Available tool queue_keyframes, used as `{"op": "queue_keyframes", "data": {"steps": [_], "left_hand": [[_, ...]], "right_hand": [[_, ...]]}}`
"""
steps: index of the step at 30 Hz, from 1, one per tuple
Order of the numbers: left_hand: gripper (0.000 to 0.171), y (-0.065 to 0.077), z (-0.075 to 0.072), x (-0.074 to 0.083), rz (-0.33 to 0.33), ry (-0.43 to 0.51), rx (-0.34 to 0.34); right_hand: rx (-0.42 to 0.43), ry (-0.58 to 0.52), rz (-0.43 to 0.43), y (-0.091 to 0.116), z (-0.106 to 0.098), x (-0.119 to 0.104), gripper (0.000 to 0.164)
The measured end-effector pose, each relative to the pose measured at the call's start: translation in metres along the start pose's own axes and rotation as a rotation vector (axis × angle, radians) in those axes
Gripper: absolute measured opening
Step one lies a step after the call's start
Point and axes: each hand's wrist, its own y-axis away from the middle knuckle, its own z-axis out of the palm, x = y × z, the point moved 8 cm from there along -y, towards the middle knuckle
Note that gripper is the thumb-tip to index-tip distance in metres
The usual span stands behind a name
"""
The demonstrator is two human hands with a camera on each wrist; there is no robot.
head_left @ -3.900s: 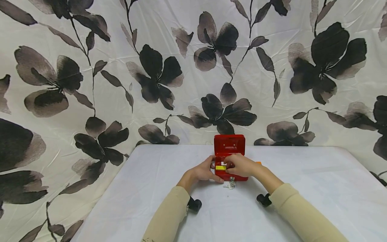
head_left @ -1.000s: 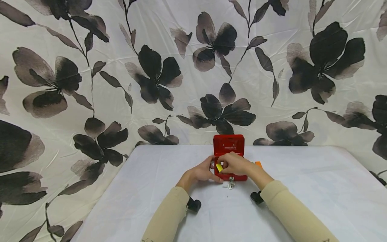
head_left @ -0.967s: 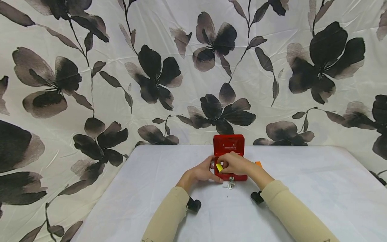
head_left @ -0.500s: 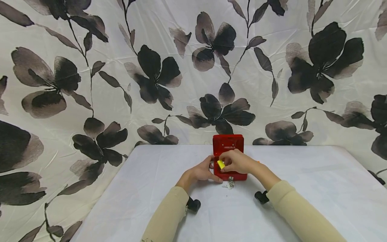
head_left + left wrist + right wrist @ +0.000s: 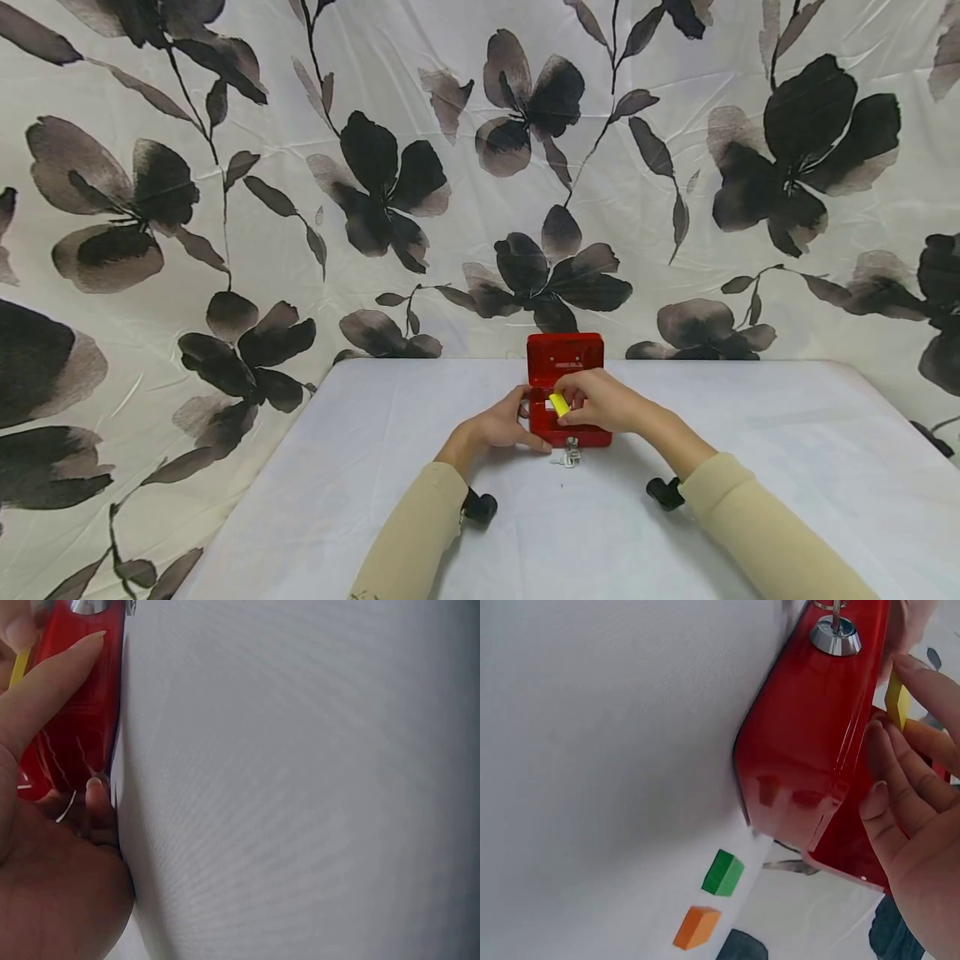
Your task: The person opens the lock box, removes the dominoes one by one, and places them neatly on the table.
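Note:
A small red cash box [image 5: 587, 437] stands on the white table, its lid [image 5: 546, 354] raised at the back. My left hand [image 5: 504, 423] grips the box at its left front corner. In the left wrist view the thumb [image 5: 64, 684] lies along the front wall while other fingers are at the side. Between thumb and fingertips my right hand [image 5: 606, 402] pinches a yellow block [image 5: 559, 405], tilted over the box opening. Something white [image 5: 550, 406] shows inside, partly hidden by the block. A silver lock [image 5: 835, 636] with a key in it sits on the front wall.
Keys [image 5: 570, 457] hang at the box front, down by the tabletop. Right of the box, the right wrist view shows a green block [image 5: 723, 873] and an orange block [image 5: 697, 928] on the table [image 5: 420, 392]. A flowered cloth [image 5: 450, 208] hangs behind.
The yellow block, earlier lying level in the box, is now tilted and raised in my right fingers, slightly farther right. My right forearm has shifted right; my left hand keeps its hold.

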Motion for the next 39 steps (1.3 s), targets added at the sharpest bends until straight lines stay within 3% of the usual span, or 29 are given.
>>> {"op": "queue_keyframes", "data": {"steps": [39], "left_hand": [[0.098,-0.002,0.000,-0.001,0.003,0.011,0.015]], "right_hand": [[0.032,0.006,0.114,0.037,-0.027,0.039,0.040]]}}
